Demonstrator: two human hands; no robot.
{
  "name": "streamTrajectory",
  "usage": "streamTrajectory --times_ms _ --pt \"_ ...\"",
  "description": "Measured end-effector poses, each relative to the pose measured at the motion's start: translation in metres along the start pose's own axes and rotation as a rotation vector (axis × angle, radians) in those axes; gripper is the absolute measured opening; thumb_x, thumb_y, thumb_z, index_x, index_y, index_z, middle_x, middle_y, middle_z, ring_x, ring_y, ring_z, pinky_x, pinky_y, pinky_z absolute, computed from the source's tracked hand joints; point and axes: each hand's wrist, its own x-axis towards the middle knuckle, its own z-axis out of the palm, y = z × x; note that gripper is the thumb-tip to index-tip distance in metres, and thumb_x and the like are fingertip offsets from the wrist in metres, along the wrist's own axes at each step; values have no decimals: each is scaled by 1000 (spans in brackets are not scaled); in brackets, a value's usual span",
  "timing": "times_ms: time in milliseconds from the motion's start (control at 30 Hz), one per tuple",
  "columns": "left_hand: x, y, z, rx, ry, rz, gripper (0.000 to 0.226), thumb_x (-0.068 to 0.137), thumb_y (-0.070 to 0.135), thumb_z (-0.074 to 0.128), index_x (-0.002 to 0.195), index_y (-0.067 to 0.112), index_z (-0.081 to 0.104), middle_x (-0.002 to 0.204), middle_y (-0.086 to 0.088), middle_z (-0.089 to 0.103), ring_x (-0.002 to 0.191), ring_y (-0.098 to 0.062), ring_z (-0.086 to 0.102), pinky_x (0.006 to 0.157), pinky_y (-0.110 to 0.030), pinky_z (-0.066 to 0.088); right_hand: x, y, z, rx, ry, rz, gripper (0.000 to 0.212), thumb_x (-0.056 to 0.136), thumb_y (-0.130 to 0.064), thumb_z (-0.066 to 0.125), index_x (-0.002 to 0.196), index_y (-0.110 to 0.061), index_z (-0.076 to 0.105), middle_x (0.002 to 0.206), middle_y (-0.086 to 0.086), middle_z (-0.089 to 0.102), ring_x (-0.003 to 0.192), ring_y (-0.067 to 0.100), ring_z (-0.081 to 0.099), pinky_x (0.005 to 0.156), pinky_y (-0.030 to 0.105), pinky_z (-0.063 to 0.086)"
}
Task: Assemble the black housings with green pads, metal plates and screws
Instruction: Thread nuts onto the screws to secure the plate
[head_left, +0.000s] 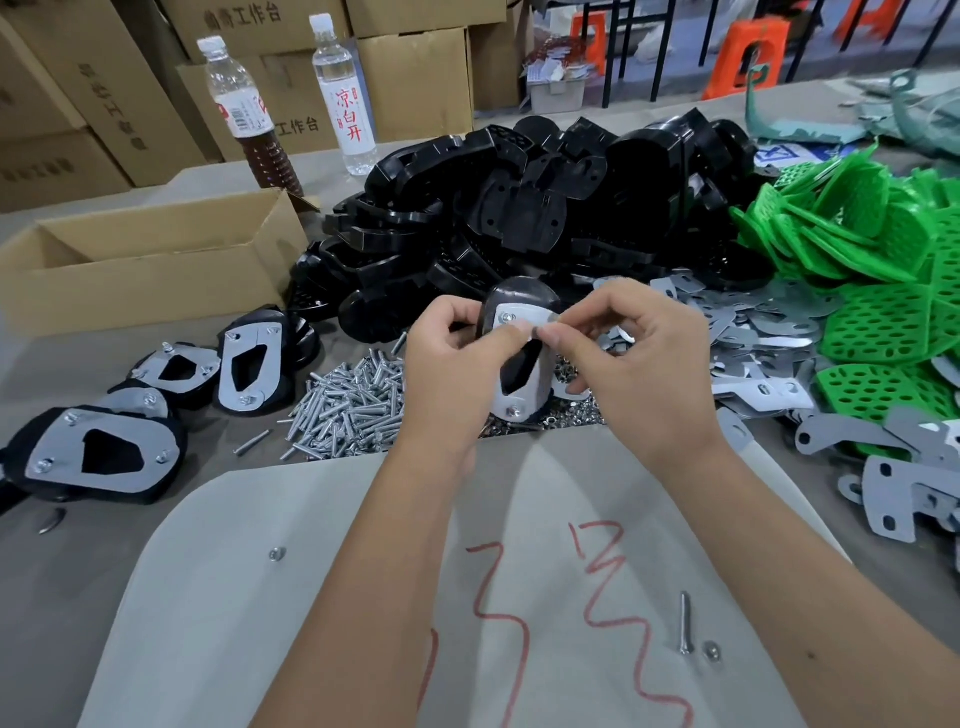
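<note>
Grey workbench heaped with parts: we see the left hand (457, 358) gripping a black housing (522, 299) upright above the screw pile (353, 405) while the right hand (631, 358) pinches something small, probably a nut, at its metal plate (524, 317), which we judge could slip into the pile.

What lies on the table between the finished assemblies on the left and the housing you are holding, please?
In the head view, a heap of loose screws lies between the finished assemblies and the held housing.
</note>
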Motion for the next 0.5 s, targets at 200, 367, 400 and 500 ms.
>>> streamTrajectory --times_ms 200,367,400,500 --pt "-4 1 3 -74 -86 -94 30 69 20 79 87 12 56 79 -9 62 74 -25 58 71 -41 44 2 2 0 21 42 44 13 88 -18 83 83 -22 72 81 -7 69 75 14 65 63 30 53" --pt "-3 0 3 -170 -32 -126 34 71 17 82 88 12 53 84 -12 55 78 -25 52 72 -43 42 4 5 1 60 -57 21 14 92 -13 79 104 -21 80 98 -11 71 94 16 68 74 29 51" --pt "-2 -1 2 -197 -31 -137 33 74 13 82 91 12 54 85 -13 55 77 -26 52 71 -43 42 4 5 1 72 -72 19 16 93 -11 78 105 -20 80 98 -11 71 95 16 67 76 29 51" --pt "0 -3 1 -239 -68 -153 24 85 6 78 96 10 56 80 -11 60 70 -23 60 63 -35 48 5 5 3 93 -23 11 16 93 -8 77 103 -20 81 95 -14 71 92 12 67 78 25 51"
